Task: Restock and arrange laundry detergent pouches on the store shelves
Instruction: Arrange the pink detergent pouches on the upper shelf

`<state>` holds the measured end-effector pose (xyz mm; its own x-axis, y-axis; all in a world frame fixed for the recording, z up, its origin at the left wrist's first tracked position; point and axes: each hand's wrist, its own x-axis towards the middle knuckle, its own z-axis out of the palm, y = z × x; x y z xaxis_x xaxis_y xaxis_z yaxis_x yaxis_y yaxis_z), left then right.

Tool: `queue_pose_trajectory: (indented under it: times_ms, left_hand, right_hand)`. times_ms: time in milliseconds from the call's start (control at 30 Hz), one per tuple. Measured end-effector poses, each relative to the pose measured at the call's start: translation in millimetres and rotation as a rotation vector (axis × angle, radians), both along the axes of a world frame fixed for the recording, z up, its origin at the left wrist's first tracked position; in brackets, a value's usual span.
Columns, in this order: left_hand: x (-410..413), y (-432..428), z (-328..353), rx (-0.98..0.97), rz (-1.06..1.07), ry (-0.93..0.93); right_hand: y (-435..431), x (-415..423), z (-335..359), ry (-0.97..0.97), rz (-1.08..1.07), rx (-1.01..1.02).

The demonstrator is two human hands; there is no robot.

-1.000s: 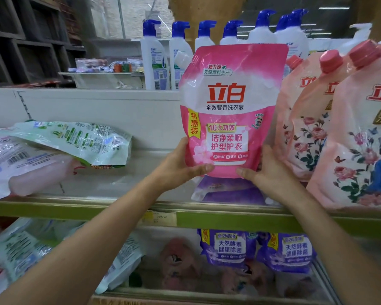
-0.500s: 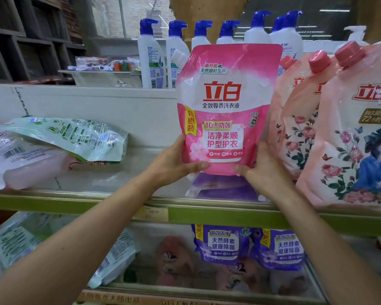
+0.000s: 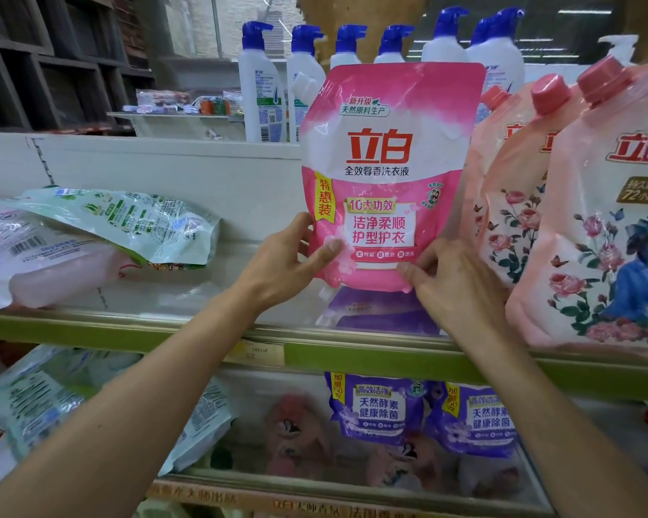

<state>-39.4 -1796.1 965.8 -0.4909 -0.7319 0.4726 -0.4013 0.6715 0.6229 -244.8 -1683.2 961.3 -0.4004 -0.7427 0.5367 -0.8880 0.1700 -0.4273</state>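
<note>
A pink and white detergent pouch [image 3: 384,170] with red lettering stands upright over the middle of the upper shelf [image 3: 203,332]. My left hand [image 3: 289,263] grips its lower left corner, thumb on the front. My right hand [image 3: 453,282] pinches its lower right corner. A purple pouch [image 3: 371,310] lies flat on the shelf right below it. To the right stand three pale pink floral pouches [image 3: 610,226] with pink caps.
Green and pink pouches [image 3: 90,233] lie flat at the shelf's left. White pump bottles [image 3: 262,84] with blue tops line the ledge behind. The lower shelf holds purple pouches [image 3: 378,409] and green ones [image 3: 34,405].
The pink pouch stays held upright in both hands at about the same spot. My right thumb has moved onto the pouch's bottom corner.
</note>
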Motion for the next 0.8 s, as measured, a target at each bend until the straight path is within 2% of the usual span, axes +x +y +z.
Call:
queue_pose_trajectory:
  times_ms: [133, 233, 367, 800]
  left_hand:
    - [2, 1, 1, -0.117, 0.109, -0.012]
    - [9, 4, 1, -0.193, 0.187, -0.013]
    - [16, 14, -1, -0.265, 0.231, -0.103]
    - [23, 28, -7, -0.442, 0.281, -0.177]
  right_hand:
    - [-1, 0, -1, -0.083, 0.218, -0.008]
    - [-2, 3, 0, -0.070, 0.357, 0.024]
    - [-3, 10, 1, -0.014, 0.490, 0.076]
    - [-4, 8, -2, 0.028, 0.584, 0.090]
